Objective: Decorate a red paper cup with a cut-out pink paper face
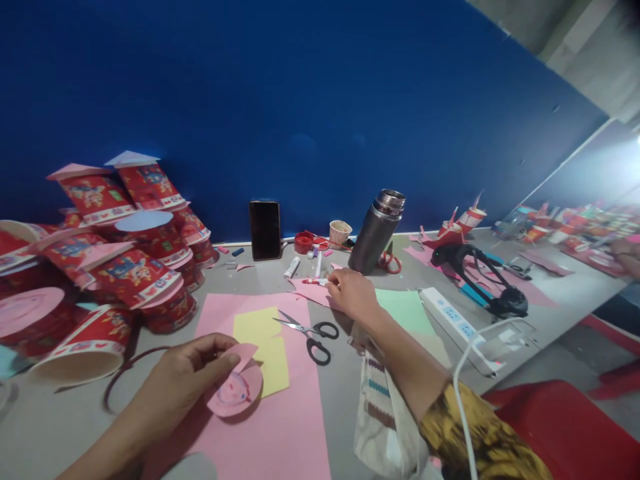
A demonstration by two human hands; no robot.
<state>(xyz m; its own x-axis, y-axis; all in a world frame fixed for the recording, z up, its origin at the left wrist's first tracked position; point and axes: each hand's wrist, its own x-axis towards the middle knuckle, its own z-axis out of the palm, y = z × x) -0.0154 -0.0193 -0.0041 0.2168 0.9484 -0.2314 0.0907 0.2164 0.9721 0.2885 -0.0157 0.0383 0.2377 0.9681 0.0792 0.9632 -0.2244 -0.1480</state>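
My left hand (200,367) pinches a round pink paper disc (235,393) between thumb and fingers. The disc has a drawing in red and blue, and a pink flap of paper shows above it. My right hand (353,293) reaches to the back of the table, its fingers closed at the end of a white marker with a red tip (315,282). Scissors with black handles (310,333) lie partly spread between my hands. Under them are yellow paper (275,363) and a large pink sheet (285,440).
Red paper cups (145,273) are piled at left. A phone (265,230) leans on the blue wall. A dark steel flask (377,230), green paper (405,310), a power strip (457,327), a white cable (460,393), a black headset-like strap (480,273) and a cloth pouch (375,427) are at right.
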